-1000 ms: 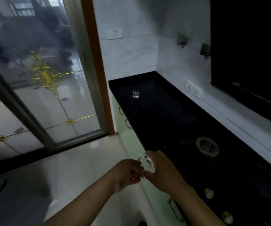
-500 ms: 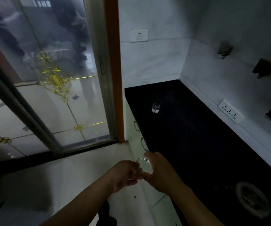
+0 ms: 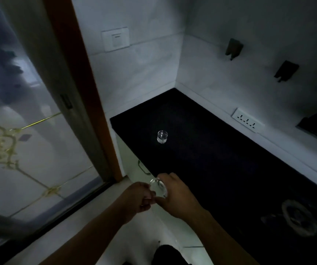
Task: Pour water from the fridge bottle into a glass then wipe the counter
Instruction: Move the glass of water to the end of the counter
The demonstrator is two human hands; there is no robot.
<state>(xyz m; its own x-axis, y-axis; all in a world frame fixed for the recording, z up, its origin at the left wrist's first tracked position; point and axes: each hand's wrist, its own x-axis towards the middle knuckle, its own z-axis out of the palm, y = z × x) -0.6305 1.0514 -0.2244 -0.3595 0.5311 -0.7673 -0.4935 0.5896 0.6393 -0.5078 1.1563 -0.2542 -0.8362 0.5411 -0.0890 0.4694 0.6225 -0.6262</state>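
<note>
A small clear glass (image 3: 162, 136) stands upright on the black counter (image 3: 211, 159), near its left edge. In front of the counter's edge, both my hands meet on a clear water bottle (image 3: 159, 188), and only a rounded transparent part of it shows between them. My right hand (image 3: 178, 197) wraps round the bottle from the right. My left hand (image 3: 136, 197) is curled against the bottle's left end, fingers pinched there. What those fingers grip is hidden. The glass sits well beyond the hands, towards the back.
A gas burner (image 3: 299, 219) is set into the counter at the right. A wall socket (image 3: 248, 121) and two dark hooks (image 3: 233, 48) are on the right wall. A glass sliding door (image 3: 29, 131) fills the left. A drawer handle (image 3: 143, 168) sits below the counter edge.
The view has moved along the counter towards the corner, so the glass looks nearer and more central. Both hands stay together on the bottle.
</note>
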